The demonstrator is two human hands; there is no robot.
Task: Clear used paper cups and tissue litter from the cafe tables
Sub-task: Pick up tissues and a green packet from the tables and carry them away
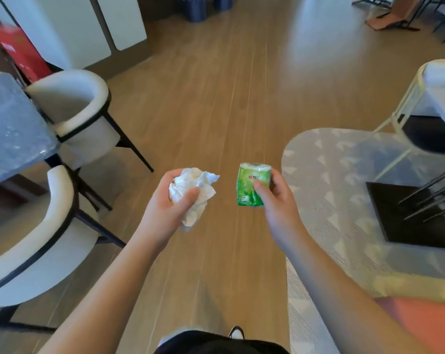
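Note:
My left hand (165,200) grips a crumpled white tissue wad (196,186) that sticks out past the thumb and fingers. My right hand (275,198) holds a small green tissue packet (250,183) upright, thumb across its front. Both hands hover above the wooden floor in the middle of the view, about a hand's width apart. No paper cup is in sight.
A grey marble-look table (9,129) stands at the left with two white armchairs (71,108) beside it. A patterned grey rug (344,190) with a black table base (405,215) lies at the right. Wooden floor (216,98) runs ahead. A person's foot (387,20) shows far right.

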